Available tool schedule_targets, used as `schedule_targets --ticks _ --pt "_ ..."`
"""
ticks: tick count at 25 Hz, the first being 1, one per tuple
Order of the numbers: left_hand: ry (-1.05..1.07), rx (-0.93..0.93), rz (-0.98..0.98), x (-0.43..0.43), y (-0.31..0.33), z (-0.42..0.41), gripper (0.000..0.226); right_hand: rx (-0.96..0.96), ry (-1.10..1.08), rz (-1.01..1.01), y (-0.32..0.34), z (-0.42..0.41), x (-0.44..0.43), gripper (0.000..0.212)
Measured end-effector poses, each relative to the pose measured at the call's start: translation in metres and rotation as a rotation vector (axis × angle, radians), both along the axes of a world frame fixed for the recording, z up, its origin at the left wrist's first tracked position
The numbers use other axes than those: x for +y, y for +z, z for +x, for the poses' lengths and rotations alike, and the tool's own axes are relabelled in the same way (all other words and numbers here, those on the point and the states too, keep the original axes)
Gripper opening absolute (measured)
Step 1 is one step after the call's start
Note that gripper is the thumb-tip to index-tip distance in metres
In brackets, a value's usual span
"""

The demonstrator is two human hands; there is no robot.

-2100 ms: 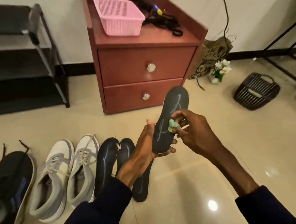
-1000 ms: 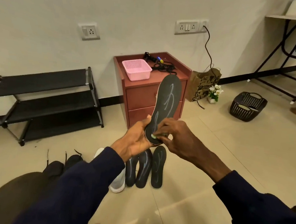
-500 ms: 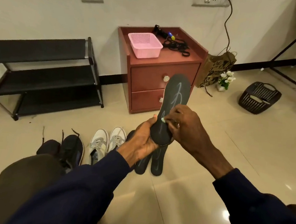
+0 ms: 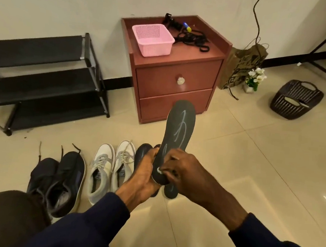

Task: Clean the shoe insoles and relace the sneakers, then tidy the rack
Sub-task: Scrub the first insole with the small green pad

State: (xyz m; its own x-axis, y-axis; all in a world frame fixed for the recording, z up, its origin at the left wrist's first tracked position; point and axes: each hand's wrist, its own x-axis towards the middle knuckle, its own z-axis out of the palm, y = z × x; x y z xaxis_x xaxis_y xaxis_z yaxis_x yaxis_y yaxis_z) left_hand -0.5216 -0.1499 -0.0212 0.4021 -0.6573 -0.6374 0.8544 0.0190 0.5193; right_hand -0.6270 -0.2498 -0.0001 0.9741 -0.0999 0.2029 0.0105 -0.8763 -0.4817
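- The dark insole (image 4: pixel 180 132) stands upright above the floor, toe end up, pale scrawl facing the person.
- The left hand (image 4: pixel 143 178) grips its heel end from the left.
- The right hand (image 4: pixel 185 173) pinches a small pale wipe (image 4: pixel 159 170) against the heel.
- Below them, spare insoles (image 4: pixel 142 152) lie on the floor beside white sneakers (image 4: pixel 109 166).

Moved: right hand (image 4: pixel 183 175), down the insole (image 4: pixel 180 128) from its middle to the heel end. Changed: wipe (image 4: pixel 159 170), earlier a green wad, now a pale scrap under the fingers.
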Motion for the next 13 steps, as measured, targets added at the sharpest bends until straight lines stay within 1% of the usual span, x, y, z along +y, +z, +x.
schedule_targets --ticks 1,2,4,5,6,7,9,10,11,13 --pt "-0.013 -0.010 -0.008 0.000 -0.002 0.002 0.038 0.035 0.024 0.005 0.001 0.001 -0.006 0.013" --pt "-0.028 -0.017 -0.019 -0.001 -0.004 0.004 0.043 0.022 -0.034 -0.016 -0.002 0.005 -0.018 0.013" --pt "-0.043 -0.012 -0.042 -0.004 -0.003 0.007 0.049 -0.103 -0.247 -0.085 -0.003 0.013 -0.039 0.016" --pt "-0.030 -0.003 -0.051 -0.003 -0.003 0.008 0.047 -0.125 -0.308 -0.084 -0.004 0.015 -0.038 0.019" --pt "-0.010 0.002 -0.049 -0.003 -0.004 0.009 0.044 -0.128 -0.291 -0.044 -0.007 0.015 -0.029 0.019" --pt "-0.005 0.002 -0.038 -0.001 -0.007 0.010 0.041 -0.090 -0.199 0.006 -0.009 0.011 -0.014 0.016" --pt "-0.057 -0.006 0.006 0.001 -0.012 0.008 0.042 0.002 -0.012 0.036 -0.007 -0.001 0.003 0.013" --pt "-0.083 -0.024 0.017 0.001 -0.013 0.007 0.042 0.036 -0.023 0.024 -0.005 -0.003 -0.004 0.014" --pt "-0.096 -0.047 0.015 -0.001 -0.011 0.005 0.041 0.014 -0.111 0.002 -0.007 -0.001 -0.017 0.015" --pt "-0.099 -0.074 -0.002 -0.005 -0.009 0.003 0.040 -0.118 -0.316 -0.082 -0.008 0.002 -0.035 0.018"
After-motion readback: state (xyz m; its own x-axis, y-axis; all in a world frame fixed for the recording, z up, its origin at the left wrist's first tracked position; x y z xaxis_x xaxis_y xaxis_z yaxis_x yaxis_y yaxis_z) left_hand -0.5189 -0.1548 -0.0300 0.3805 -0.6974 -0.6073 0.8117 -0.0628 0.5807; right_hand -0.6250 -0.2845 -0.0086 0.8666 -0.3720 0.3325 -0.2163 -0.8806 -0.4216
